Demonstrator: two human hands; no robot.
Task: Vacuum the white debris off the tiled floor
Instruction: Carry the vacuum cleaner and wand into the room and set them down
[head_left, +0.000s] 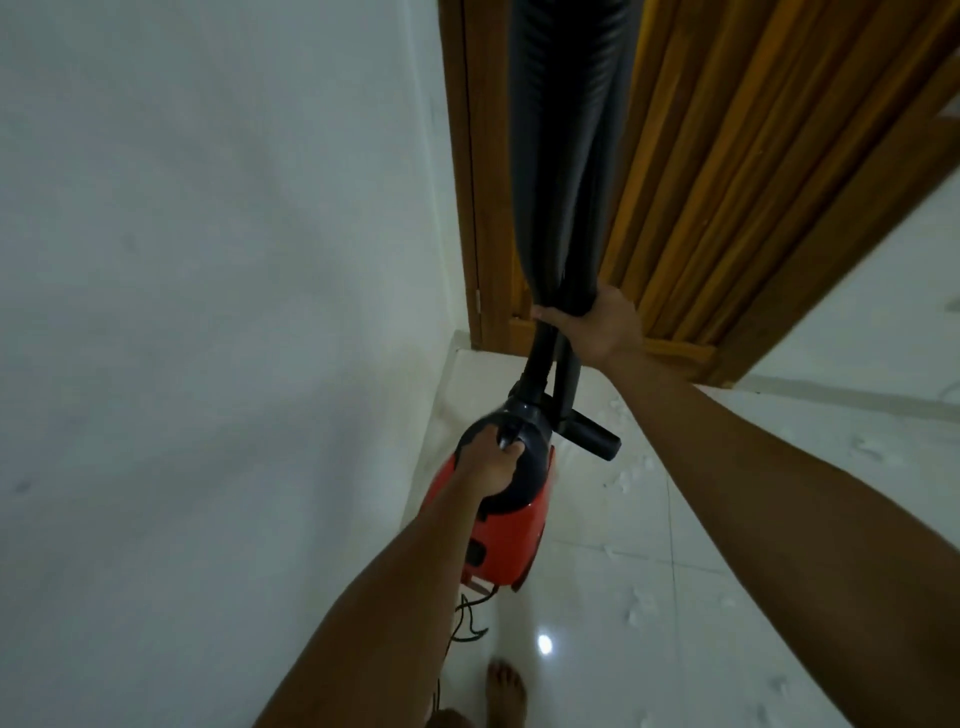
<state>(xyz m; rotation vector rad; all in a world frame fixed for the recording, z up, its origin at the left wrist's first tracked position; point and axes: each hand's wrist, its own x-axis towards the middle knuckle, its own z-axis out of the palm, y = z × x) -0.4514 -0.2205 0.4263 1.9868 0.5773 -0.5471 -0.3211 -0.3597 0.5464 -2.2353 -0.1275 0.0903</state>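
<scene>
The left hand (488, 462) grips the black top handle of the red vacuum cleaner (501, 540), close to the white wall (208, 260). The right hand (597, 325) holds the doubled black hose (566, 156) in front of the wooden door (727, 156). White debris (641, 608) lies scattered on the glossy tiled floor (727, 649).

A plain white wall (208, 312) fills the left side and meets the tiled floor (727, 597) along its left edge. At the far edge of the floor stands a brown wooden door (727, 182) with vertical slats, set in a darker wooden frame (465, 182). Another white wall (883, 322) follows to the right of the door. A bare foot (506, 691) stands at the near edge.
</scene>
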